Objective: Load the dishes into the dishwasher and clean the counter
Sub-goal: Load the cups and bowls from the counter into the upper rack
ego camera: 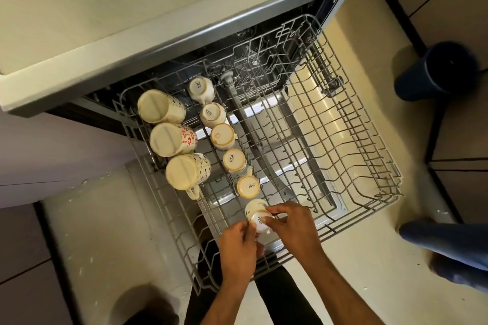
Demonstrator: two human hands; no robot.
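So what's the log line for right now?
hands: both hold small cup | cup: upside down | place: rack front | loaded: mugs, cups

The small cup at the near edge of the upper rack is partly covered by the left hand and right hand, so its handle and rim cannot be made out. Both forearms run off the bottom edge of the picture. The dishwasher's interior behind the rack is dark under the counter, and the parts there are too dim to tell. At the right edge a dark blue shape is blurred and cut off. A dark rounded thing at the bottom edge is cropped and unclear.
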